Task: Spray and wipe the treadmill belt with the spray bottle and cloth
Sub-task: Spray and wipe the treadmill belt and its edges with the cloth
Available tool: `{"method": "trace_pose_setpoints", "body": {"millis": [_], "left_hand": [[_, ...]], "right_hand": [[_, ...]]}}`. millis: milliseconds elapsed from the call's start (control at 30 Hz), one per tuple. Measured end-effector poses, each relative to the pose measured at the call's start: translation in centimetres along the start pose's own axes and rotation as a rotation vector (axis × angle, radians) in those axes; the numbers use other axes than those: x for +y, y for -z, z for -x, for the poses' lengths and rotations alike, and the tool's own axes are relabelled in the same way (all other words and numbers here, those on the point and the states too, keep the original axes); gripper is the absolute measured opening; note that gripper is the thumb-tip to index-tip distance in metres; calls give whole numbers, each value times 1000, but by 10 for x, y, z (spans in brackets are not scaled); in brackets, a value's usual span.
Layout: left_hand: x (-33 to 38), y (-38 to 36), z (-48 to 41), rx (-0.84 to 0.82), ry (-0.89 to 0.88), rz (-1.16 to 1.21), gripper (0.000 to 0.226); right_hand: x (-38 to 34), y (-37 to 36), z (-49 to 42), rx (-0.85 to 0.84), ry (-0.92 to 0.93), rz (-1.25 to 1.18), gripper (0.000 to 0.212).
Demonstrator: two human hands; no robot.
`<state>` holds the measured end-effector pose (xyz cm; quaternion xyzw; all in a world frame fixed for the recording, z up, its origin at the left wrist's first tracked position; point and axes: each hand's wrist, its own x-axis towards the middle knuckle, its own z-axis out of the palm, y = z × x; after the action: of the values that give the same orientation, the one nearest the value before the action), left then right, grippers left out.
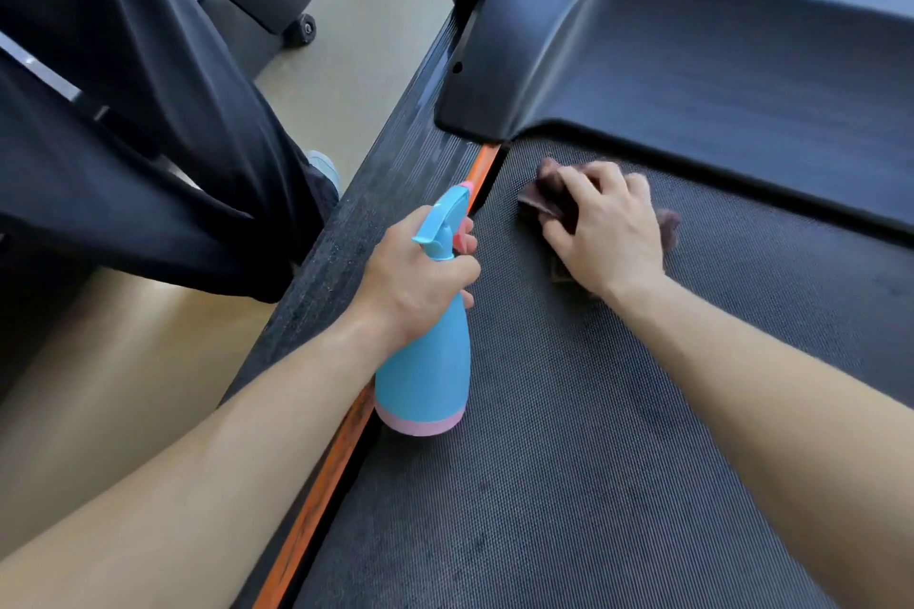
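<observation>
**Wiping the belt's front-left corner, bottle held ready**

My 2 forearms come in from the bottom edge, the left forearm (198,460) over the orange strip (316,499) along the belt's left edge, the right forearm (766,386) over the treadmill belt (569,485) itself. My left hand (415,277) is wrapped round the neck of the blue spray bottle (430,376), fingers curled tight just under the trigger head. The bottle stands roughly upright, its pink base at the belt's left edge beside the orange strip; I cannot tell whether it rests there or hangs just above. My right hand (606,232) presses the dark cloth (549,188) onto the belt, fingers bent over the bunched fabric, close to the front-left corner where the belt runs under the black motor cover (717,54).

I judge this to be the wiping step, working the strip nearest the cover. The rest of the belt toward me looks streaked and dull, so most of it seems still to do. Next I would need firm, even pressure across the belt's width, then fresh spray on the nearer stretch.
</observation>
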<state>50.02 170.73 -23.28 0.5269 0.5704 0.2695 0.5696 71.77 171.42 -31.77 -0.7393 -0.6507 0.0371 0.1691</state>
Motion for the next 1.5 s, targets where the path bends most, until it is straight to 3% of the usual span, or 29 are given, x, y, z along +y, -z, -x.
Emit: {"method": "trace_pose_setpoints", "body": {"millis": [200,267,467,533,700,900,967,1133,1200,1367,1433,1500], "left_hand": [[1,1,5,10,-23,-47,40],[1,0,5,13,-30,-57,41],[-4,9,5,48,-34,14,40],[-6,10,6,50,-20,35,41],[-7,6,12,18,-14,-27,43],[-10,8,18,24,-38,-71,40],[-11,12,18,26,-39,-25,39],[1,19,17,43,-37,35,46],[5,19,17,42,-50,31,40],[3,20,19,28,-49,56,35],[-1,22,21,26,-35,74,39],[-3,22,22,31,-12,109,53]], "right_hand": [[5,-1,54,-50,428,6,51],[6,-7,21,-10,385,23,46],[-18,-21,-50,49,-9,50,38],[-23,-18,-23,69,29,21,39],[-12,-9,45,-31,375,-11,49],[-25,-18,-49,18,-49,43,40],[-30,-21,-43,37,-39,41,39],[-30,-19,28,-56,398,26,47],[-22,-12,16,-70,472,59,47],[-34,-17,-57,-30,30,42,41],[-42,-19,-52,-33,25,-17,42],[-41,-19,-24,-37,173,-75,46]]}}
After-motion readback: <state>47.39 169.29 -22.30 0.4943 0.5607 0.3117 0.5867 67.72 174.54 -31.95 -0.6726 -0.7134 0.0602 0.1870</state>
